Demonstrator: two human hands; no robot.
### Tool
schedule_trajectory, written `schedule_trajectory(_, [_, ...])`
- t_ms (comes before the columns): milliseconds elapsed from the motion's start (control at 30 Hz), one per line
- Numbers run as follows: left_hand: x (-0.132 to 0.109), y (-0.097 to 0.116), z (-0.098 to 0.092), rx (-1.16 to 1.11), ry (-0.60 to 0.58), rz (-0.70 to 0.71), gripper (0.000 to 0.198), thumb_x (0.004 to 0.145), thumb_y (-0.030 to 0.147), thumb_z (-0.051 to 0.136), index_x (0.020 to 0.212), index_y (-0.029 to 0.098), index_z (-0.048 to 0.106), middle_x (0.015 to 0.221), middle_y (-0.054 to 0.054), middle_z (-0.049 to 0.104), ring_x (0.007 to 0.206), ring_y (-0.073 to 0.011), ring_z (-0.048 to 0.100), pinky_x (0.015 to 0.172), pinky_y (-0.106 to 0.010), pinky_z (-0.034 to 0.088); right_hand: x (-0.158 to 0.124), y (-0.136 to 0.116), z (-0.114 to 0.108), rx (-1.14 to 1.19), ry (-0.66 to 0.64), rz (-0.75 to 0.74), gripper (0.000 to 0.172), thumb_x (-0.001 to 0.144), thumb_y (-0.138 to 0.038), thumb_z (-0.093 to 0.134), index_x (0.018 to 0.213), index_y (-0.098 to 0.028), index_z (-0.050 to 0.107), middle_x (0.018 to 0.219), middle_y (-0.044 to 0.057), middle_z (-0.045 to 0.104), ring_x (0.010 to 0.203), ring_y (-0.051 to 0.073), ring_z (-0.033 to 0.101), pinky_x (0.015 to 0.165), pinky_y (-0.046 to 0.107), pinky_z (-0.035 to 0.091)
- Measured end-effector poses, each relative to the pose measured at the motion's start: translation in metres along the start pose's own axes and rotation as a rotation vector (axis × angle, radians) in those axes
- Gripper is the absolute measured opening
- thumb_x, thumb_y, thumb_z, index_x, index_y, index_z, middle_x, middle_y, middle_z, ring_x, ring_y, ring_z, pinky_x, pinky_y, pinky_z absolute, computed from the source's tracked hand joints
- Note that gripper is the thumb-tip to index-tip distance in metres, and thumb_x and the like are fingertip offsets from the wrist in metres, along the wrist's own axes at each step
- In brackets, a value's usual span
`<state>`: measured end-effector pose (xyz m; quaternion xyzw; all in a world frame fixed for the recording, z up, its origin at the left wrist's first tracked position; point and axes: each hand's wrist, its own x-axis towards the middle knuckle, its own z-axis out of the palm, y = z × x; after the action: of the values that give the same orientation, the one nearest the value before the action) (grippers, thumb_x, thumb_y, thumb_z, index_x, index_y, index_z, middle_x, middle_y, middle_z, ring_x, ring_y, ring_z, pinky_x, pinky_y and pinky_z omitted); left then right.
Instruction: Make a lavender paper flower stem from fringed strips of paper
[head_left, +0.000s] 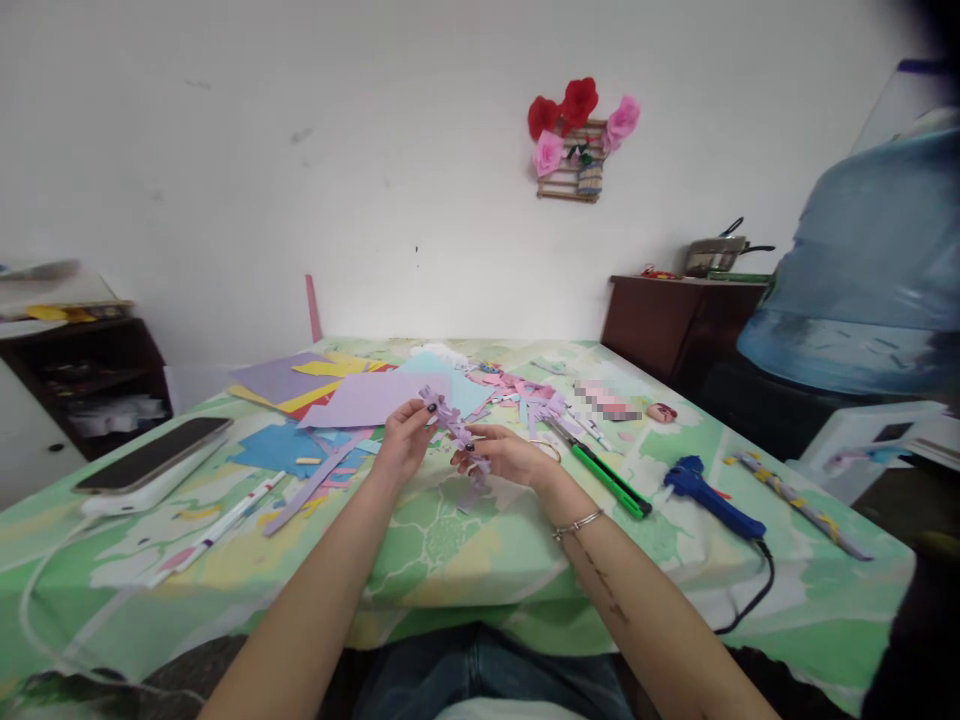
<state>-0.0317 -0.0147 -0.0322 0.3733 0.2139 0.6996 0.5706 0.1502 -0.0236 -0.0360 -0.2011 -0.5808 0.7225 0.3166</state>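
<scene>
A frilly strip of cut purple paper hangs between my two hands above the tablecloth. My left hand pinches its upper end between thumb and fingers. Lower down, my right hand is closed on the middle of the strip, and the curled tail dangles below the fingers. Behind my hands lies a flat sheet of light purple paper. To the right of my right hand rests a green utility knife, and farther right a blue hot glue gun with its cord running off the table edge.
Blue paper pieces, a phone on a white block and thin white sticks lie to the left. Pink paper scraps are heaped behind. A wrapped stick and a large water bottle stand at the right.
</scene>
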Motion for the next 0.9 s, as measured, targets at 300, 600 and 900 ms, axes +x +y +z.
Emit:
schedule_trajectory(300, [-0.004,0.004,-0.009,-0.094,-0.234,-0.06,0.014,0.06,0.015,0.075,0.068,0.019,0.064,0.095,-0.001,0.068,0.097,-0.0196,0.06,0.092,-0.04,0.041,0.018,0.018,-0.027,-0.156,0.452,-0.299,0.034,0.051,-0.01,0.066,0.084,-0.018,0.065,0.079,0.0,0.067,0.071,0.013,0.06,0.067,0.025,0.043])
schedule_trajectory(600, [-0.006,0.0,-0.016,-0.015,-0.339,-0.165,0.014,0.06,0.017,0.076,0.066,0.016,0.064,0.097,-0.006,0.065,0.099,-0.0237,0.059,0.092,-0.044,0.04,0.017,0.02,-0.039,-0.205,0.537,-0.32,0.029,0.048,-0.007,0.061,0.075,-0.019,0.067,0.07,-0.003,0.066,0.062,0.013,0.056,0.062,0.025,0.041])
schedule_trajectory(900, [-0.005,0.0,-0.02,0.011,-0.316,-0.163,0.015,0.059,0.019,0.076,0.066,0.016,0.064,0.071,-0.003,0.064,0.074,-0.0162,0.061,0.074,-0.033,0.046,0.013,0.02,-0.035,-0.171,0.469,-0.243,0.027,0.051,-0.011,0.062,0.077,-0.017,0.07,0.077,0.002,0.068,0.07,0.016,0.059,0.066,0.027,0.042])
